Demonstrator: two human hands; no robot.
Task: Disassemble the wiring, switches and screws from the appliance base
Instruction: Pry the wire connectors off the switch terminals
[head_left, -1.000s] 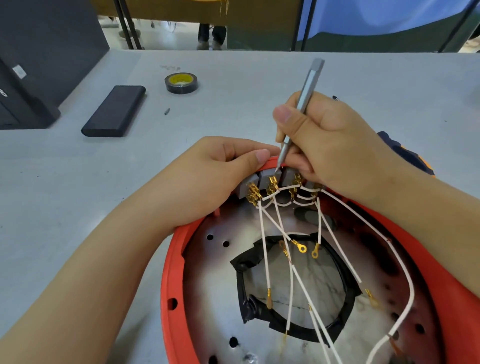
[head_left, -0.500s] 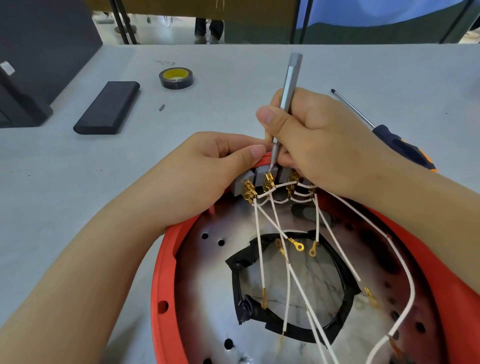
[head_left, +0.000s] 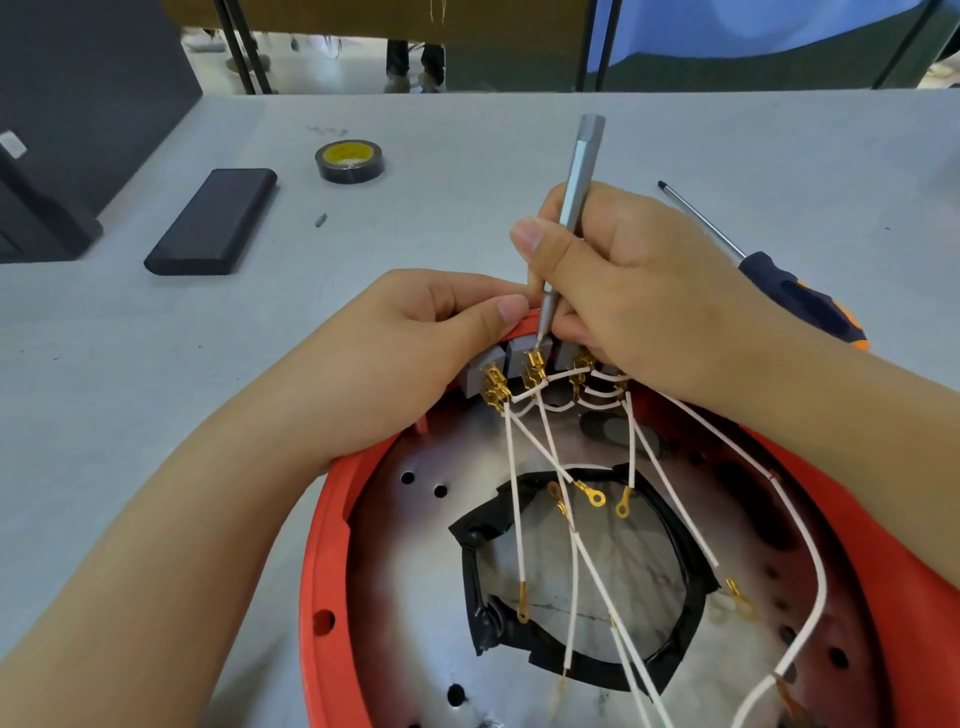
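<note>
Your right hand (head_left: 639, 291) is pinching the screwdriver (head_left: 574, 208) at 12 o'clock; left hand (head_left: 415, 353) is gripping the base (head_left: 332, 519). Keep prying the terminal (head_left: 535, 364) gently.

I'm seeing a roll of black tape (head_left: 349, 161) lying flat on the far grey table (head_left: 130, 364), with a black rectangular block (head_left: 212, 221) sitting left of it. A tiny loose bit (head_left: 320, 220) is lying between them, and a dark cabinet (head_left: 67, 119) is standing far left.
</note>
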